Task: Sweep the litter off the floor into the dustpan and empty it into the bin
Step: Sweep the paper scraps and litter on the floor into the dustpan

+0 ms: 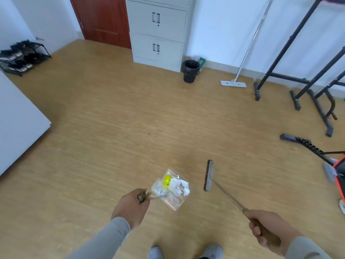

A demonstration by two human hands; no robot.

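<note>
No brand, label or writing is showing clearly enough to read; the yellow scrap among the litter is carrying only small dark marks.

At the bottom centre of the frame, the toes of two grey shoes [186, 253] are peeking in above the pale wood-grain plank floor [93, 146]. In the lower centre, the left hand [131, 207], in a grey sleeve, is curling closed around the metal handle of a clear plastic dustpan [172, 200]. The dustpan is sitting just beyond that hand, and crumpled white paper and yellow litter [175, 184] is lying inside it. In the lower right, the right hand [267, 230] is wrapping shut around the brown grip of a long-handled grey push broom [209, 176]; its head is standing just to the right of the dustpan, apart from it, well ahead of the hand.

At the right edge, dark metal frames [317, 101] are resting on the floor. Farther up, right of centre, a white flat mop [233, 84] is leaning against the white wall. Beside it, at upper centre, a black round bin lined with a black bag [190, 71] is standing next to a light grey metal cabinet [158, 34], well apart from the dustpan. A reddish-brown wooden door [104, 19] is standing left of the cabinet, and a black wire shoe rack [22, 57] is sitting at upper left.
</note>
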